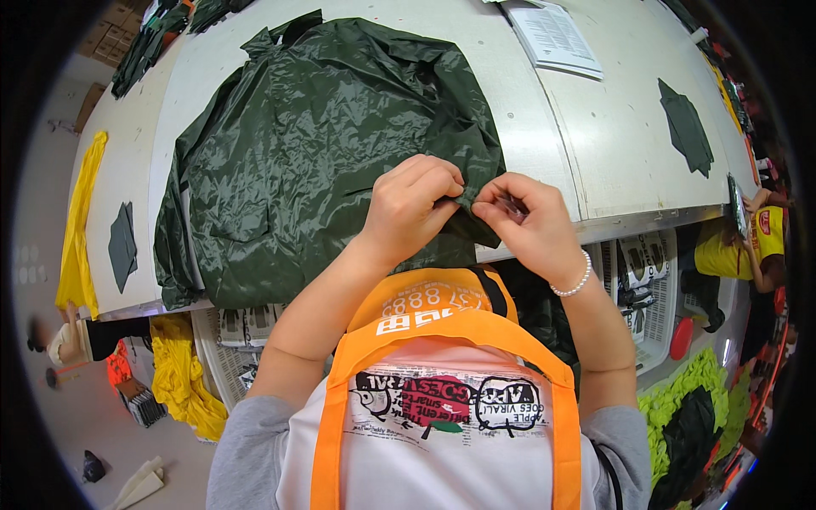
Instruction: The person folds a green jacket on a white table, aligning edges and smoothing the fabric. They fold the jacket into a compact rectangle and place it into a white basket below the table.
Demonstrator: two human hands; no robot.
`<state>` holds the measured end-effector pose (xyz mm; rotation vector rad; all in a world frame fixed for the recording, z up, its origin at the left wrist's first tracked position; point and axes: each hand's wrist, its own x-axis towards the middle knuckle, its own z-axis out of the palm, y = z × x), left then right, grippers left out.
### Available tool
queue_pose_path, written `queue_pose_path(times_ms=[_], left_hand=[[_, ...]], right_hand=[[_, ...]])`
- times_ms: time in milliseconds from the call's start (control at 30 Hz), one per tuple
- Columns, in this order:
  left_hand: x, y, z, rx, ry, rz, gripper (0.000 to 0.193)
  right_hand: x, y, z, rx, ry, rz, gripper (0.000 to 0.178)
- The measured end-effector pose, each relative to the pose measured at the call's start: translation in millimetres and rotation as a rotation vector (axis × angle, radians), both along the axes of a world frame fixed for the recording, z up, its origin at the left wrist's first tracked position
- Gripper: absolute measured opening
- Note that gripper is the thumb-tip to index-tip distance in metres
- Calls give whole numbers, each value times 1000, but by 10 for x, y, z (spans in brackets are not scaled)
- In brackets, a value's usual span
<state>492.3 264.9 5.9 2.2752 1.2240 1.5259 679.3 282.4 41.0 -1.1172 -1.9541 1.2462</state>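
Observation:
A shiny dark green rain jacket [306, 144] lies spread and wrinkled on the white table [620, 170] in front of me, with one sleeve hanging down along its left side. My left hand [412, 204] is closed, its thumb and fingers pinching the jacket's fabric near the lower right edge. Close beside it, my right hand [534, 223] pinches the same edge between thumb and fingertips. A small fold of green cloth stretches between the two hands. The exact spot under the fingertips is partly hidden.
Printed papers [557, 41] lie at the far right of the jacket. Folded dark green pieces [685, 127] rest farther right. A yellow garment [82, 221] hangs at the table's left end. White baskets [656, 319] stand below the edge. A person in yellow [742, 244] is at the right.

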Motion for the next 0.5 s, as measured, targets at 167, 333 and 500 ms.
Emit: queue_pose_path(times_ms=[167,333,500], left_hand=[[-58,19,-56,4,73,27,25],[-51,-5,-93,-28,36,-15,26],[-13,12,-86,-77,-45,25,27]], right_hand=[[93,87,-14,-376,198,222,11],[294,241,244,-526,267,108,18],[110,392,-175,162,29,-181,28]])
